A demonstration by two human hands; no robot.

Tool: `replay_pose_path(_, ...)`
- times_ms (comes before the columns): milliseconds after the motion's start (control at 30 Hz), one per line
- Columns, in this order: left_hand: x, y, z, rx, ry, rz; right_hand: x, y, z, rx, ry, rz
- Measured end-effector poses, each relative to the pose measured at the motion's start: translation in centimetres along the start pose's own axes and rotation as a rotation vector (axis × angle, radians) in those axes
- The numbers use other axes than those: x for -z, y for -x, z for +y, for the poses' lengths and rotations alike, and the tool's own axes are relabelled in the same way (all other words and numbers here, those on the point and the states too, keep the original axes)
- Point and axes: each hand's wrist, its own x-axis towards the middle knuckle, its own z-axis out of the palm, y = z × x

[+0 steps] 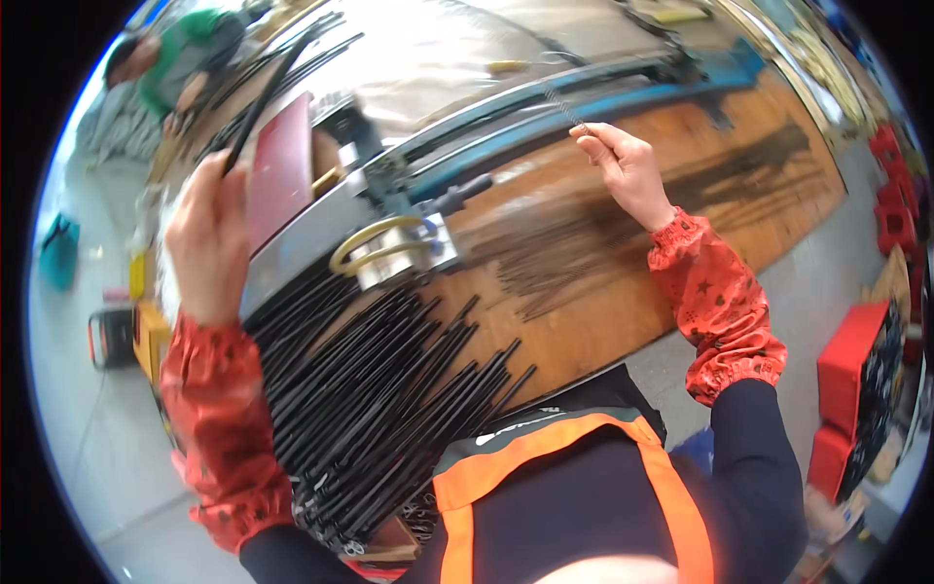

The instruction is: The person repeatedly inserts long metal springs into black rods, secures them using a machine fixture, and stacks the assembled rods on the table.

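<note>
My left hand (206, 234), blurred, is raised at the left and closed round a black rod (270, 90) that slants up and away. Out over the wooden table, my right hand (625, 167) pinches the end of a thin coiled spring (560, 101), which runs up to the left. Between the hands is a metal fixture (409, 258) with a yellow hose (375, 234) looped beside it. A large bundle of black rods (379, 380) lies in front of my left forearm. Several thin dark springs or wires (574, 253) are spread on the tabletop, too blurred to tell which.
A long blue machine rail (574, 107) crosses the wooden table (613, 316). A dark red panel (280, 170) stands beside my left hand. Another person in green (190, 49) works at the far left. Red bins (848, 365) stand at the right.
</note>
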Motion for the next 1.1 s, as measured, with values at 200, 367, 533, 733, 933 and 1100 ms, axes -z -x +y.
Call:
replay_pose_path(200, 2.2, 2.3, -1.1, 0.144, 0.092, 0.03, -9.9, -8.5, -10.9, 0.135, -0.472, -0.328)
replay_pose_path(367, 4.5, 7.6, -4.3, 0.308, 0.049, -0.009, -15.2, -11.7, -13.9, 0.475, -0.259, -0.415)
replay_pose_path(533, 5.1, 11.7, -6.4, 0.389, 0.054, -0.027, -17.5, -12.2, -14.5, 0.502, -0.266, -0.43)
replay_pose_path(733, 3.9, 12.1, -7.0, 0.444, 0.116, -0.035, -18.4, -12.3, -14.4, 0.59, -0.032, -0.483)
replay_pose_path(933, 3.7, 11.8, -6.5, 0.445, 0.109, -0.1, -18.4, -12.4, -15.6, 0.637, 0.051, -0.563)
replay_pose_path(1100, 3.7, 11.9, -7.4, 0.407, 0.083, -0.065, -18.5, -11.8, -16.0, 0.747, 0.189, -0.398)
